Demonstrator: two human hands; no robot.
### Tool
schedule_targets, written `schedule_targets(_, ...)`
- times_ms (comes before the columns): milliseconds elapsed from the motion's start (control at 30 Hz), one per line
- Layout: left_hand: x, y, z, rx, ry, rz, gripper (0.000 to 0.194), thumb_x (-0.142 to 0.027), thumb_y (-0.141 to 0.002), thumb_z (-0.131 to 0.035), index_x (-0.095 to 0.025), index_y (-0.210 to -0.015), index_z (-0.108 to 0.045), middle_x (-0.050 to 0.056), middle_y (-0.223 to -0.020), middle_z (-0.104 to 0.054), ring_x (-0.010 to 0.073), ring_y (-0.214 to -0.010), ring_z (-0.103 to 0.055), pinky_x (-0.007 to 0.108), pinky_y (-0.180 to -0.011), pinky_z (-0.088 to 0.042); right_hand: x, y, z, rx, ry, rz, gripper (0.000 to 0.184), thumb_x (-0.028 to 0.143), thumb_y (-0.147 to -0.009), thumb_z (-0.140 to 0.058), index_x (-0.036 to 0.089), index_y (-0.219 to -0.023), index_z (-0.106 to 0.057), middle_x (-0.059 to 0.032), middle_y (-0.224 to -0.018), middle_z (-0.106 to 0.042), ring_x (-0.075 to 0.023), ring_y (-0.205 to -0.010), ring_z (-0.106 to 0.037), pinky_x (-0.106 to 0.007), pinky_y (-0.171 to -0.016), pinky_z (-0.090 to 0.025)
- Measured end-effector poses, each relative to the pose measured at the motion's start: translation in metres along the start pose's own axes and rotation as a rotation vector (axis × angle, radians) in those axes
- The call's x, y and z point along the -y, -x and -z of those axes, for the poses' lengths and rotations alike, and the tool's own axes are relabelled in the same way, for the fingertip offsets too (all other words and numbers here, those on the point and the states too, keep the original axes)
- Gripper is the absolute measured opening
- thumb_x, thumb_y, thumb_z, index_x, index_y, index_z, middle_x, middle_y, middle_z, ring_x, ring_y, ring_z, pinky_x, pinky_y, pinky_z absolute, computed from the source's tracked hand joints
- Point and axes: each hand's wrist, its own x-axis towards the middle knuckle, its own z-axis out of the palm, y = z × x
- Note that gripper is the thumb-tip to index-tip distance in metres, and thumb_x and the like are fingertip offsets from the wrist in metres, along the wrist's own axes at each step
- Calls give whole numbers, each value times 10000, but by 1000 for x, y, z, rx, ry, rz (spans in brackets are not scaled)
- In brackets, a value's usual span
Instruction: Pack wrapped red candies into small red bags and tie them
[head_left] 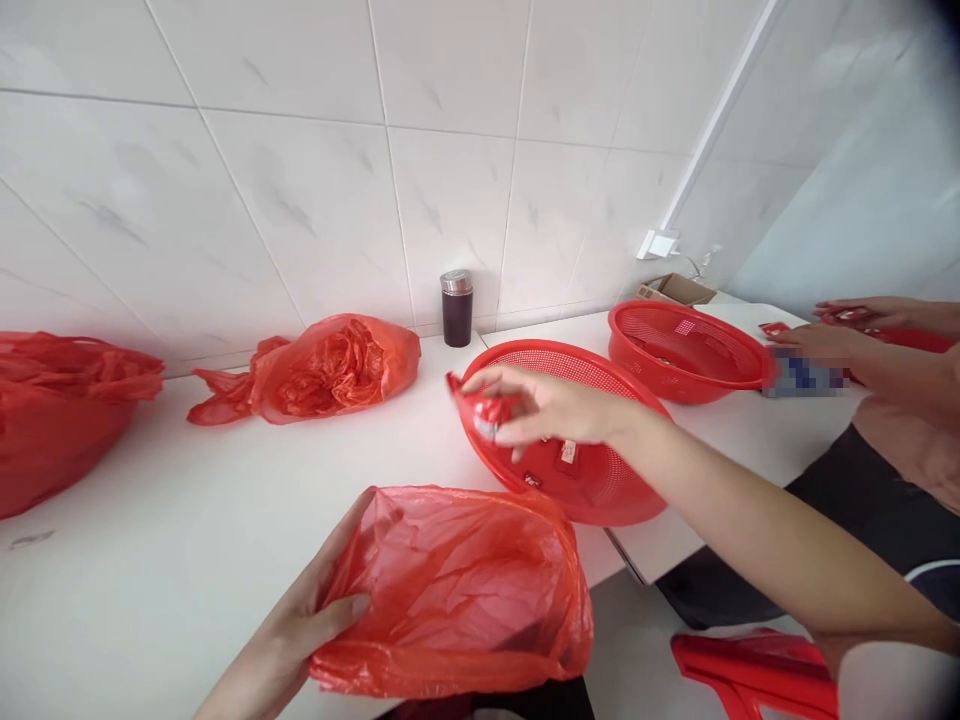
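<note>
My left hand point(304, 615) grips the left side of a red plastic bag point(465, 590), thumb inside its wide mouth. The bag is held open at the near edge of the white table, and no contents are visible in it. Over the left rim of a round red plastic basket point(619, 485), my right hand point(559, 405) is closed on small red packets point(491, 408) with white marks. Blur hides how many there are and their exact kind. A few similar small pieces point(570, 452) lie on the basket's floor beneath my forearm.
Another red basket point(660, 375) stands to the right, beside a co-worker's hands point(832, 340) holding small red items. Along the wall are a dark tumbler point(457, 310), a crumpled red bag point(337, 370) and a full-looking red bag point(60, 430). A red stool point(757, 670) is below.
</note>
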Motion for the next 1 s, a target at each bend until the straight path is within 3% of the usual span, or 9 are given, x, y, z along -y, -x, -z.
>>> schedule_targets(133,0,1,-1,-16,-100,-43,867,-340,-791,-664,-377,-1504,-172,9,-1599,-177,316,-1417,-262,399,-1091,-356,-7,4,-77,336,207,65,512,196,-800,-655,308,-1283,-526,-46,-1201,-560,-173,-1010,-589,-299,-833,-507)
schedule_targets(233,-2,5,-1,-47,-163,-55,862,-346,-789,-667,-366,-1504,-186,10,-1601,-167,295,-1434,-222,396,-1109,-322,-31,5,-111,196,584,-48,521,92,-822,-548,323,-1290,-552,-95,-1341,-485,-271,-1141,-545,-436,-924,-455)
schedule_targets(300,-3,8,-2,-92,-187,-62,841,-353,-794,-663,-388,-1496,-202,-10,-1596,-187,262,-1434,-231,386,-1127,-281,-33,7,-114,193,671,-88,566,47,-823,-498,363,-1289,-557,-87,-1456,-390,-320,-1247,-476,-504,-972,-410)
schedule_targets(433,-7,9,-9,-251,-295,-152,774,-379,-757,-703,-385,-1447,-354,-18,-1563,-287,255,-1430,-245,401,-1152,-199,1,15,-75,415,414,31,455,183,-885,-531,386,-1293,-549,-30,-1427,-466,-259,-1293,-454,-437,-1006,-413)
schedule_targets(500,-10,9,-14,-318,-350,-196,711,-407,-744,-710,-359,-1403,-447,-12,-1532,-357,272,-1423,-260,412,-1153,-189,10,17,-38,324,210,71,444,234,-900,-539,343,-1329,-512,-29,-1318,-569,-188,-1199,-541,-334,-955,-460)
schedule_targets(567,-12,10,-18,-363,-385,-212,650,-444,-747,-696,-349,-1362,-508,-16,-1493,-423,278,-1418,-272,416,-1157,-169,-4,19,0,94,222,-58,545,266,-865,-586,352,-1382,-439,-49,-1366,-522,-185,-1119,-588,-300,-861,-503)
schedule_targets(667,-10,15,-16,-416,-423,-204,630,-482,-740,-686,-365,-1339,-530,-33,-1475,-445,287,-1414,-277,423,-1159,-155,-54,24,40,40,622,-464,854,256,-705,-735,411,-1442,-334,-85,-1537,-263,-286,-1132,-575,-370,-829,-500)
schedule_targets(800,-3,25,-10,-505,-416,-144,796,-538,-705,-692,-448,-1423,-360,-56,-1530,-346,332,-1381,-330,468,-1122,-264,-112,30,44,101,961,-484,775,176,-622,-759,368,-1332,-515,-86,-1440,-390,-311,-1139,-543,-396,-904,-416)
schedule_targets(1000,4,38,-6,-617,-359,-10,810,-648,-747,-572,-471,-1456,-223,19,-1492,-384,343,-1248,-501,361,-824,-575,-123,24,43,76,888,-485,247,212,-694,-674,243,-940,-665,-60,-1029,-570,-212,-795,-586,-305,-663,-412)
